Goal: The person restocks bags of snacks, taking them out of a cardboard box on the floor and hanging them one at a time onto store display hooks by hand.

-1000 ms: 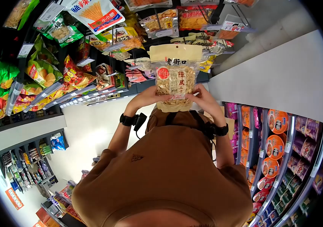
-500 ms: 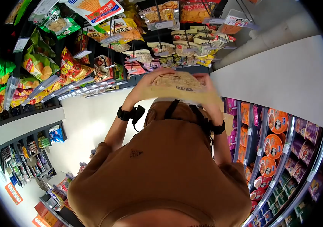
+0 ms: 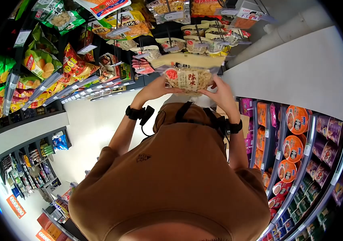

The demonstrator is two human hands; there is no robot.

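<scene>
A cream snack bag (image 3: 187, 76) with red and black lettering and a clear part showing pale pieces is held up between my hands. My left hand (image 3: 155, 89) grips its left edge, fingers partly behind it. On the right edge, my right hand (image 3: 223, 94) pinches the bag with the thumb below. The front print faces me, and the plain top band tilts toward the shelf. Just beyond hang similar cream bags (image 3: 197, 45) on hooks.
Hanging snack racks (image 3: 79, 66) fill the front and left. A pale wall panel (image 3: 288, 76) juts in at right, above shelves of orange noodle bowls (image 3: 293, 148). A white floor (image 3: 93, 124) lies below left, with a low shelf (image 3: 26, 164) further off.
The snack bag has turned from its small-print side to its lettered front. My hands have shifted to its left and right edges, lower on the bag.
</scene>
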